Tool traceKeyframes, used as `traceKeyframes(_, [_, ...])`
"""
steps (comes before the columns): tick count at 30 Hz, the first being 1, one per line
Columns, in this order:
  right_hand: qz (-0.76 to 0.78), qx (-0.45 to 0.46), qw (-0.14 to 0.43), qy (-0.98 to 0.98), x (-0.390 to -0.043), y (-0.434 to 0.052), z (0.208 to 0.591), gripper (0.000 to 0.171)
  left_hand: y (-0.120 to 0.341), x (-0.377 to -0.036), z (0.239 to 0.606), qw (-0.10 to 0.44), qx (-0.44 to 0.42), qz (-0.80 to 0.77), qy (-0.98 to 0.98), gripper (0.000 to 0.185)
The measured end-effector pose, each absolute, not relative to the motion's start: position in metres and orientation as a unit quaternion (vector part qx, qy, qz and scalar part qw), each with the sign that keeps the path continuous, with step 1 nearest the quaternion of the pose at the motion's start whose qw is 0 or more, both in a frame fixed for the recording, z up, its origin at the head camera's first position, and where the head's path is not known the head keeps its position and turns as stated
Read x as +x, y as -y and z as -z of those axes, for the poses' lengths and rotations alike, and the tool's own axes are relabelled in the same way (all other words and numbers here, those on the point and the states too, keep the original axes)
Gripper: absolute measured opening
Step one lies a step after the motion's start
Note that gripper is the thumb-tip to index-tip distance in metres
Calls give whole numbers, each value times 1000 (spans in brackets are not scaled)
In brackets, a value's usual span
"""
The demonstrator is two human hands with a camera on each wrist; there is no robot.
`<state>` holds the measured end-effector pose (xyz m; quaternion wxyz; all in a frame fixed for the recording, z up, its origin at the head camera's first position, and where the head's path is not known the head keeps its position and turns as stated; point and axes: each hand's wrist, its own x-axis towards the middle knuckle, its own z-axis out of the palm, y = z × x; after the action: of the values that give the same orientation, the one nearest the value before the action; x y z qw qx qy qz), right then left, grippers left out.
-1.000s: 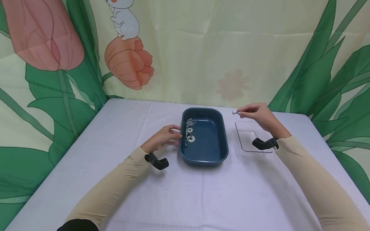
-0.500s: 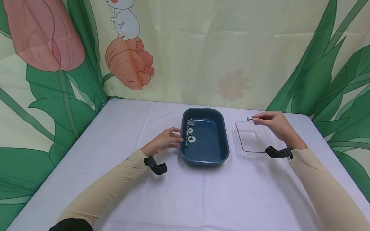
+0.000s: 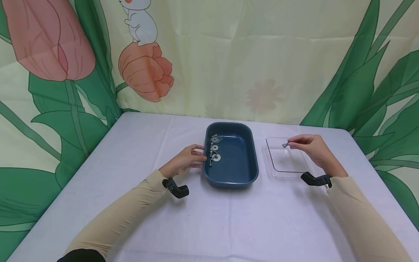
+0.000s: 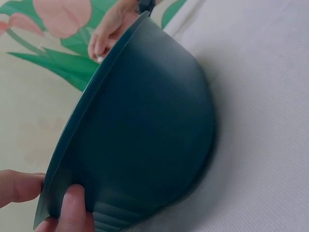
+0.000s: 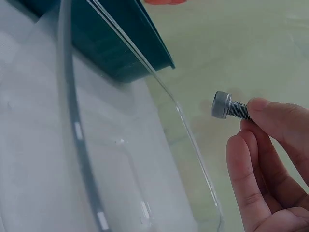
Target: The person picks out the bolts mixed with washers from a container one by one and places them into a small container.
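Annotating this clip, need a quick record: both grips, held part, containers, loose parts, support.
right grip: pinches a silver bolt
held part: gripped by threaded end, in the air
left grip: touches the left side of the dark blue tray
loose parts: washers and bolts along tray's left side
clear box: right of tray, apart from it
support: white-covered table

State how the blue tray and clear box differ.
The blue tray is opaque; the clear box is see-through. The tray is larger than the box. The tray is oblong, while the box is closer to square. Both have rounded corners and stand on the white cloth.
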<state>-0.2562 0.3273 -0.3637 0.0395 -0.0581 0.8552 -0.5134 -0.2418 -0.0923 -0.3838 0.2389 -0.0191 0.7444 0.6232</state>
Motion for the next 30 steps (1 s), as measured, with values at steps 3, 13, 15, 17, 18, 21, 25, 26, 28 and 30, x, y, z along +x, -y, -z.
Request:
traceKeyframes(3, [518, -55, 42, -852, -257, -329, 366, 13, 93, -242, 385, 238, -18, -624, -744, 51])
traceKeyframes(13, [513, -62, 29, -855, -260, -331, 366, 13, 93, -240, 384, 237, -15, -625, -744, 52])
traceKeyframes(15, [511, -64, 27, -857, -260, -331, 365, 15, 93, -241, 385, 237, -15, -625, -744, 53])
traceKeyframes(17, [509, -65, 27, -858, -260, -331, 364, 19, 93, -240, 385, 236, -16, -624, -745, 53])
traceKeyframes(18, [509, -65, 28, -858, -260, -331, 363, 23, 93, -240, 385, 235, -16, -623, -746, 54])
traceKeyframes(21, [507, -63, 30, -859, -260, -331, 361, 33, 93, -241, 386, 234, -16, -622, -747, 54])
traceKeyframes(25, [508, -56, 37, -859, -260, -331, 358, 34, 92, -241, 386, 235, -18, -623, -746, 54])
traceKeyframes(26, [506, -53, 39, -860, -260, -332, 358, 32, 92, -241, 386, 235, -19, -624, -745, 54])
traceKeyframes(28, [504, -49, 41, -861, -260, -332, 356, 28, 92, -241, 385, 234, -20, -624, -745, 53])
traceKeyframes(30, [503, -48, 42, -862, -260, -332, 355, 27, 92, -240, 385, 233, -19, -625, -745, 53])
